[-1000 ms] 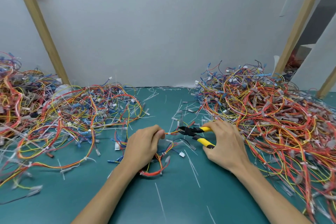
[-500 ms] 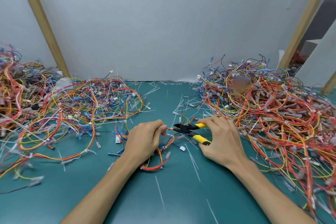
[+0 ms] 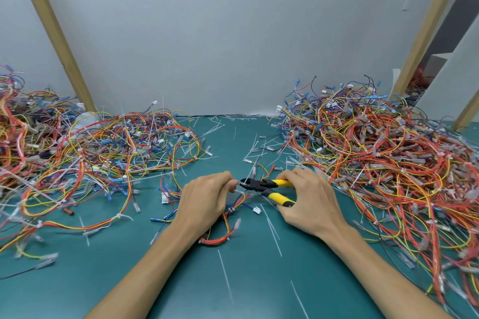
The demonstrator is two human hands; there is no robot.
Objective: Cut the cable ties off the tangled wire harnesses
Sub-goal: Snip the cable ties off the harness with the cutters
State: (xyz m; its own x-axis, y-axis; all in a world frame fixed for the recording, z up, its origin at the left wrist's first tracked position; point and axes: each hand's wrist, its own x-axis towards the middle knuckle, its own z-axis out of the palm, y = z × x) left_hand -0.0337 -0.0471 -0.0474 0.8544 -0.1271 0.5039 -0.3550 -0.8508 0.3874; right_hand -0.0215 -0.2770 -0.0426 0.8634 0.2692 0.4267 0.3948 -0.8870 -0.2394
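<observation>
Green table top (image 3: 103, 280): fills the low half of the view; its near edge is cut off.
Right pile of wire harnesses (image 3: 375, 153): very big, with red, orange, yellow and blue wires; it runs off the right side, so its end cannot be seen.
Left pile of wire harnesses (image 3: 116, 147): lower and spread out; the far left part is blurry and cut off.
Right hand (image 3: 311, 204): fingers curled round the two yellow handles of the cutters; the handle ends are hidden in the palm.
Left hand (image 3: 204, 202): fingers curled tight, pinching the small wire harness near the thumb; the palm side is hidden.
Small wire harness (image 3: 223, 237): in the middle of the table, between the two piles; a red and yellow loop lies below the left hand, and part is hidden under it.
Cutters (image 3: 261, 185): the black nose points at the left thumb; what sits between the blades is too small to see.
Loose cable ties (image 3: 225, 277): thin white strips lying on the table.
</observation>
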